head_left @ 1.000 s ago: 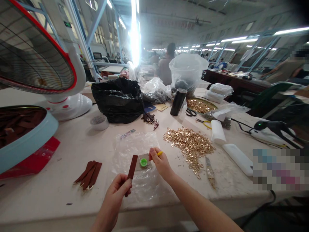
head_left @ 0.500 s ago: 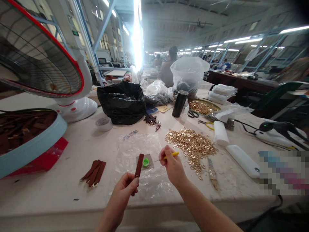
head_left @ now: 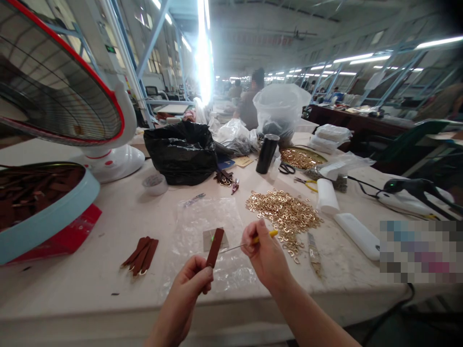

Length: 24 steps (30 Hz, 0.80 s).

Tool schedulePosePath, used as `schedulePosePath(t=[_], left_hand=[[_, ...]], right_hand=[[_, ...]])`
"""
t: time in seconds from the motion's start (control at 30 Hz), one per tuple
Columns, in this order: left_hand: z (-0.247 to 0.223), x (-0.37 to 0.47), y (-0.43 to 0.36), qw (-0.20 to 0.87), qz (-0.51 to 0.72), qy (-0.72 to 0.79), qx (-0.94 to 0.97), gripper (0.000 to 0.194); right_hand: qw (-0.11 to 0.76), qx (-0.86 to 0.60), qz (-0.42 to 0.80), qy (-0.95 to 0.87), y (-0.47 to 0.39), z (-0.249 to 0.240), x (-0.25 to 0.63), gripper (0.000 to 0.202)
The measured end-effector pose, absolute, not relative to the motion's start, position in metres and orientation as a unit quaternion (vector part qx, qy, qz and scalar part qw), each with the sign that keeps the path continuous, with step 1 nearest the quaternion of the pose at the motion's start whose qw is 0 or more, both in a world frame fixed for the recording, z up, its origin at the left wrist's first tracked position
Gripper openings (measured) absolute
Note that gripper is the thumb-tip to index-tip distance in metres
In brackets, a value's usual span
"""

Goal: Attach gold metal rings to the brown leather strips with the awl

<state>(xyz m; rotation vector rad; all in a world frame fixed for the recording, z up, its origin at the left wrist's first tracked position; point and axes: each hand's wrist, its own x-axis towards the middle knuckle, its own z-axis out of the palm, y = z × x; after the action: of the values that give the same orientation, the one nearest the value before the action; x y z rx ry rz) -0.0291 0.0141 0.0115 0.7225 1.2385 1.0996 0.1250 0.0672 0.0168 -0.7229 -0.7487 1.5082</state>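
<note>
My left hand (head_left: 195, 279) pinches the lower end of a brown leather strap (head_left: 215, 246), which tilts up and away from me. My right hand (head_left: 265, 253) is closed on a yellow-handled awl (head_left: 269, 235); its thin metal shaft points left, and its tip is at or behind the strap's right edge, contact unclear. Beyond the strap lies a small grey square plate (head_left: 208, 239). The green round dish on it is almost wholly covered by the strap. A clear plastic sheet (head_left: 188, 226) lies under the plate. To the left rests a small stack of brown straps with gold rings (head_left: 142, 254).
Gold D-shaped rings (head_left: 284, 212) are heaped right of my hands, near a knife-like tool (head_left: 314, 255) and white blocks (head_left: 356, 236). A round tin of brown strips (head_left: 68, 212) and a fan (head_left: 108, 161) stand left. Behind are a black bag (head_left: 181, 152) and a black cylinder (head_left: 267, 154).
The strap has moved slightly right, now covering most of the green dish. My right hand has shifted right and a little down, with the awl's shaft now reaching the strap.
</note>
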Motion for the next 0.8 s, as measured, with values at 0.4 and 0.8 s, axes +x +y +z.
schedulePosePath(t=[0.4, 0.8], left_hand=[[0.012, -0.022, 0.011, 0.565, 0.416, 0.557, 0.445, 0.022], [0.0, -0.021, 0.01, 0.532, 0.434, 0.565, 0.458, 0.019]], right_hand=[[0.329, -0.386, 0.622, -0.596, 0.053, 0.015, 0.121, 0.018], [0.333, -0.337, 0.684, -0.554, 0.05, 0.004, 0.117, 0.004]])
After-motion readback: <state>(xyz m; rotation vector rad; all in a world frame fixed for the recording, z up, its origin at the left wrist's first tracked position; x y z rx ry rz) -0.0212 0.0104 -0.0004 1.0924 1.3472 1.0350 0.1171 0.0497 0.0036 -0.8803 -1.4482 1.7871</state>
